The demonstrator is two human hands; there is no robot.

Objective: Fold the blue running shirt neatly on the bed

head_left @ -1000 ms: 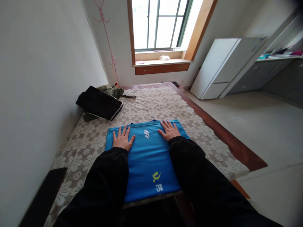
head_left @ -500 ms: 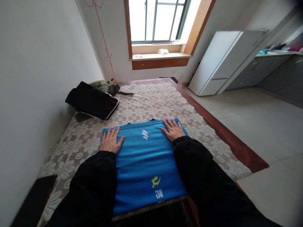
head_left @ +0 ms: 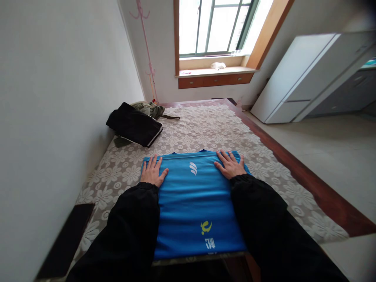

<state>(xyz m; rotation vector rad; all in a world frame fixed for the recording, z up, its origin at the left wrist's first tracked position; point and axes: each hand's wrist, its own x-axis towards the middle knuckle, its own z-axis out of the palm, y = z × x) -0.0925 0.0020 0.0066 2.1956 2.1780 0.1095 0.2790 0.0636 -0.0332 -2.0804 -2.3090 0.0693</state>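
Presently, the blue garment (head_left: 196, 203) lies flat on the floral cloth (head_left: 202, 135), directly in front of the person, with its near edge beside the near edge of the covered surface. Both hands are placed palm down on its far portion: the left hand (head_left: 154, 172) at the far left corner, the right hand (head_left: 231, 166) near the far right corner. The fingers of each hand are spread wide and extended, with tips at the far hem; neither hand pinches or grips the fabric. The main extent of the garment therefore runs from the fingertips back toward the body, beneath and between the two forearms. Its long axis appears to follow this near-to-far line, although foreshortening prevents a firm reading. The hem runs crosswise from hand to hand. Neither hand is clearly nearer to the garment, since both rest on it; each is nearest to the corner on its own side. The white emblem (head_left: 193, 169) sits between the thumbs, roughly level with the hands, while the yellow-green mark (head_left: 206, 227) sits close to the near edge. The folded black clothing (head_left: 135, 125) lies apart, beyond the left hand and toward the wall (head_left: 58, 98).
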